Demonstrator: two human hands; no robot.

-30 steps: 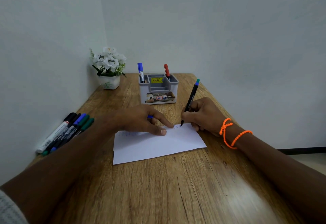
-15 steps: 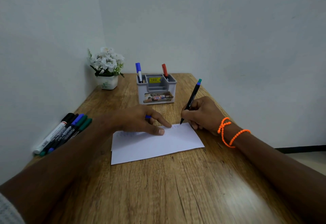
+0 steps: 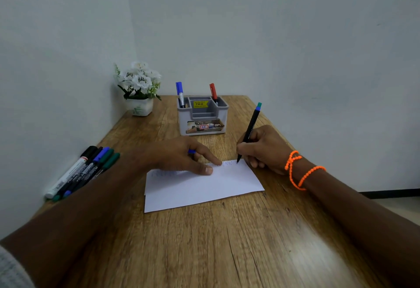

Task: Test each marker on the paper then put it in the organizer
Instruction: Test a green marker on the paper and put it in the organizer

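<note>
One marker [image 3: 250, 130] stands pinched in the right hand's grip [image 3: 261, 149] (tip touching the paper [image 3: 200, 187]).

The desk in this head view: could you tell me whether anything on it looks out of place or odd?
Nothing much stands out. The paper lies slightly askew on the table, pinned by the left hand, which also holds a blue cap.

head view | looks forward and down | close over wooden table [image 3: 204, 242] | faces wall corner
</note>
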